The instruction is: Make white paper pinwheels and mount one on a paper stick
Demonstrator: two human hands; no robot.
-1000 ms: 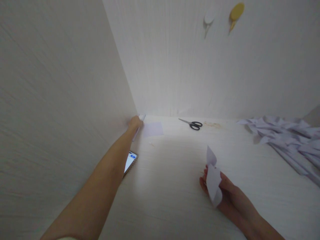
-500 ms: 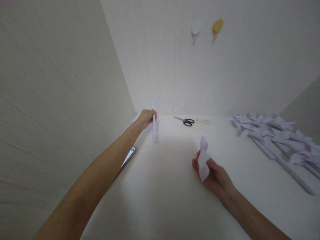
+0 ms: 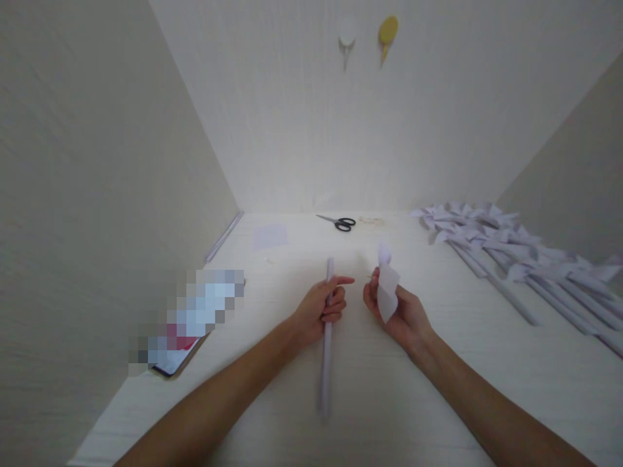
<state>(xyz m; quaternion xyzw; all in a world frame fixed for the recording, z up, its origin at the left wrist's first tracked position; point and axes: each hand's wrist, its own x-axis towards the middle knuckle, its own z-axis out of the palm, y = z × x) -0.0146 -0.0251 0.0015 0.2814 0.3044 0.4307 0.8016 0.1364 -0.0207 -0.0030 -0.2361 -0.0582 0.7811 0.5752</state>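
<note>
The left hand (image 3: pixel 311 311) is holding a rolled paper tube (image 3: pixel 326 370) over the middle of the surface (image 3: pixel 379 408), its fingers wrapping the upper part while the index finger is pointing across toward the right hand (image 3: pixel 409 318). That right hand is grasping a folded paper piece (image 3: pixel 388 295) just beside it, and a thin pale tip (image 3: pixel 370 277) is sticking out near the fingertips; the hands are not touching. The tube is looking light and fairly stiff along its length, though a hard squeeze would probably be crushing its hollow wall, so a loose wrap around the shaft is seeming right. The folded piece is appearing lighter, softer and easily creased, so pinching near its centre, away from the flaring blades, is likely the safer hold. Farther back, scissors (image 3: pixel 344 224) are lying near the wall, and paper pinwheels (image 3: pixel 506 243) are lying heaped at the right.
</note>
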